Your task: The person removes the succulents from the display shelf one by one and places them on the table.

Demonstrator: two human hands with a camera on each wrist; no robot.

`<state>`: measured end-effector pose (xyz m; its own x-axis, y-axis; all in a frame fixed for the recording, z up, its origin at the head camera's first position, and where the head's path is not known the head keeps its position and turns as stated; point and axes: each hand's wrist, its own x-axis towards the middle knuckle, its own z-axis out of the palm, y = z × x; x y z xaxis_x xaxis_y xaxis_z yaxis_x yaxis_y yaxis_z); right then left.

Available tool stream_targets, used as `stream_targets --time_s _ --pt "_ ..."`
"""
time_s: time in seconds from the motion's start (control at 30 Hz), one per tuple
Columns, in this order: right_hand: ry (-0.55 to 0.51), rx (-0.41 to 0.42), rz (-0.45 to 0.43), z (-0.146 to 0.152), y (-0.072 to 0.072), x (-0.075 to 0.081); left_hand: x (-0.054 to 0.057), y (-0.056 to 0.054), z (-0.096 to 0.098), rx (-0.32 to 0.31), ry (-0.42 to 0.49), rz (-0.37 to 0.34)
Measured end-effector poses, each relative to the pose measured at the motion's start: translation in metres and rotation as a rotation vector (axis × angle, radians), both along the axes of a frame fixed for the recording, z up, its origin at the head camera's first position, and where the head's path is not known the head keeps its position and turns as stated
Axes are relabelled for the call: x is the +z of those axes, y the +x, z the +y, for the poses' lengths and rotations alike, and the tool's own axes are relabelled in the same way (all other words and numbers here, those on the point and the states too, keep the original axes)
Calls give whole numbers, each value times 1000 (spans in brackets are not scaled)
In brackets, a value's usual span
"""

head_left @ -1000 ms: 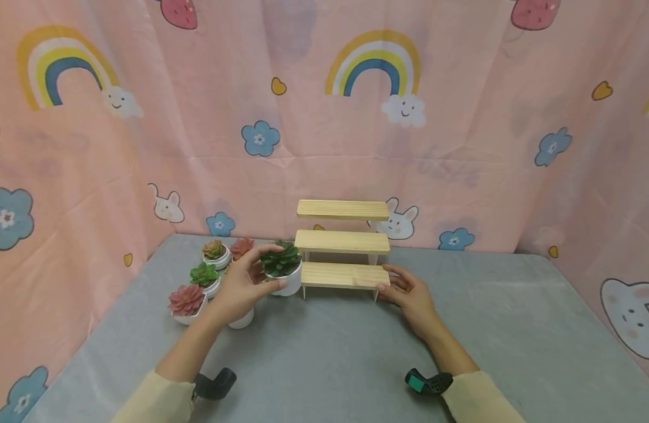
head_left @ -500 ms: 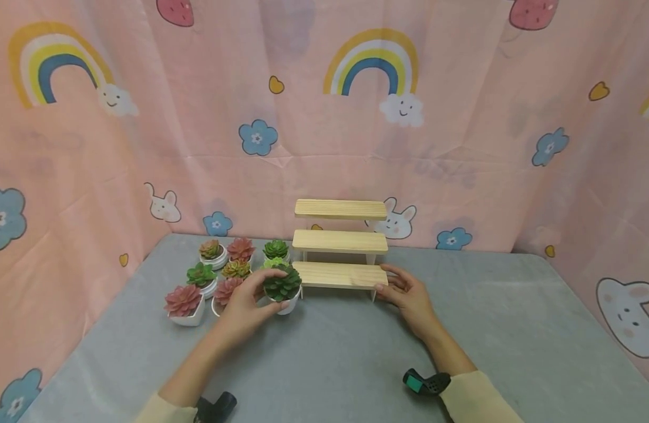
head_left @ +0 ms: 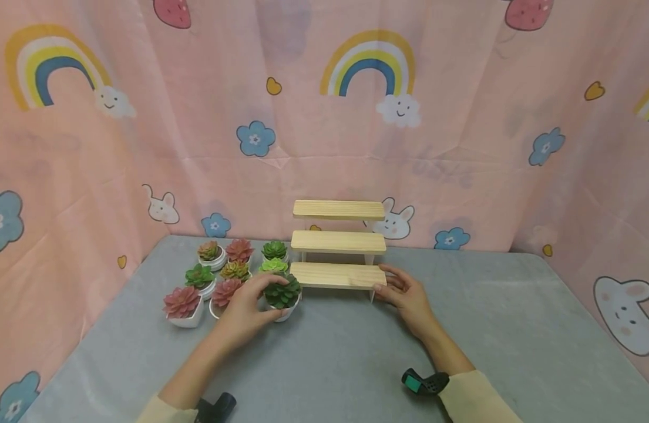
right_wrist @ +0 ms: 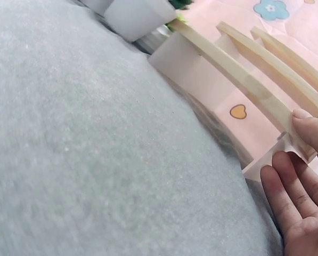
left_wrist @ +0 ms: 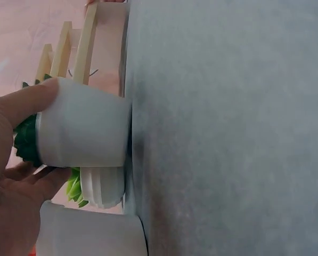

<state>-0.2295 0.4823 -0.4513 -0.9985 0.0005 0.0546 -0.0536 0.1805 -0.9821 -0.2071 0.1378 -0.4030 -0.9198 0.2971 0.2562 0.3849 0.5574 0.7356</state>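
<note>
My left hand (head_left: 245, 311) holds a dark green potted succulent (head_left: 283, 292) between thumb and fingers, just left of the stand's front. In the left wrist view its white pot (left_wrist: 87, 125) stands at the table surface, with a thumb on its upper side. My right hand (head_left: 409, 299) grips the right end of the lowest board of a three-step wooden display stand (head_left: 338, 275). The right wrist view shows the thumb on that board's edge and the fingers (right_wrist: 276, 189) beside the clear end support. Behind the held plant sits a light green succulent (head_left: 273, 266).
Left of my left hand, several potted succulents stand in rows, among them a pink one (head_left: 181, 302), a small green one (head_left: 199, 275) and a red one (head_left: 239, 250). The grey-covered table (head_left: 514, 329) meets a pink printed cloth (head_left: 461, 117) behind the stand.
My left hand has brought the dark green succulent nearer and down, from beside the stand to the front of its row. My right hand stays at the stand's end.
</note>
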Motion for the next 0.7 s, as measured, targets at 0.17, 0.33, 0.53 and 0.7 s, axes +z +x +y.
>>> stream_targets --time_s 0.17,0.33,0.53,0.7 --pt "3 2 1 0 0 0 1 -1 0 2 -34 -6" --pt "3 5 6 1 -1 0 3 -2 5 16 -60 -27" --pt "0 5 6 2 -1 -1 1 -2 17 65 -104 -31" --pt "2 9 4 1 0 0 7 1 20 139 -157 -13"
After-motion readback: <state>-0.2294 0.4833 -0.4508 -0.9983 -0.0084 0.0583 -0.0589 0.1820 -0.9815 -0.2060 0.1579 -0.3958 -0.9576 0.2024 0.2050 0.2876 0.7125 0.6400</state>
